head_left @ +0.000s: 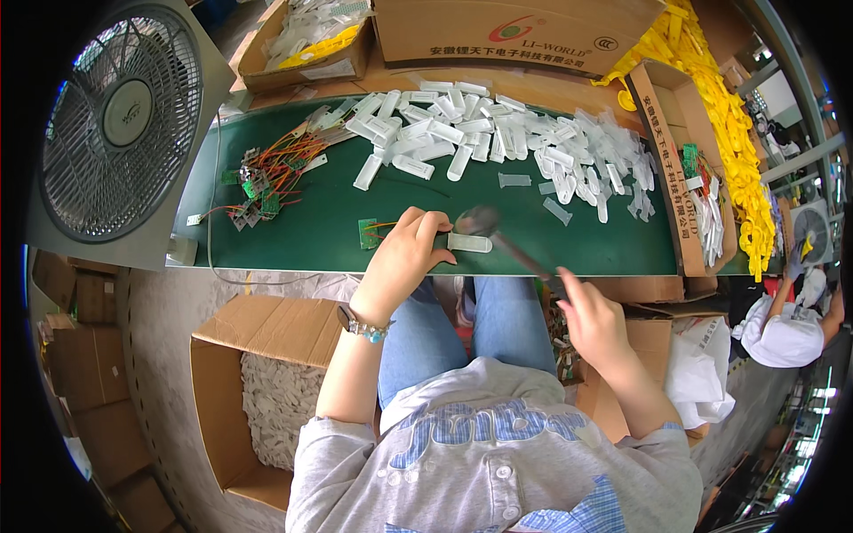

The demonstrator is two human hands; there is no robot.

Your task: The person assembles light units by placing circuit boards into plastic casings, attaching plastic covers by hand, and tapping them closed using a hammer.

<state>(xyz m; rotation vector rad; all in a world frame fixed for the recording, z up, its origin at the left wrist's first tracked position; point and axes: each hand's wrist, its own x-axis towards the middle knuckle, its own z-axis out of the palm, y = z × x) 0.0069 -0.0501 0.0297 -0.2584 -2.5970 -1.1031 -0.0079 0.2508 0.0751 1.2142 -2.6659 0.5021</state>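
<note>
Left hand [404, 258] pins a white plastic casing [468, 242] to the green mat's [329, 226] near edge while the right hand [593, 320] grips a blurred mallet [498, 235] swinging over it, so a mistimed blow could catch fingertips or skid the casing floorward.

A green tabletop [320, 226] is seen across the middle of the frame. A grey box fan [115, 115] is stood at the upper left. Brown cardboard boxes [498, 31] are lined along the top, and an open cardboard carton [222, 391] is set on the grey floor [160, 311] at the lower left. Daylight is cast evenly.
</note>
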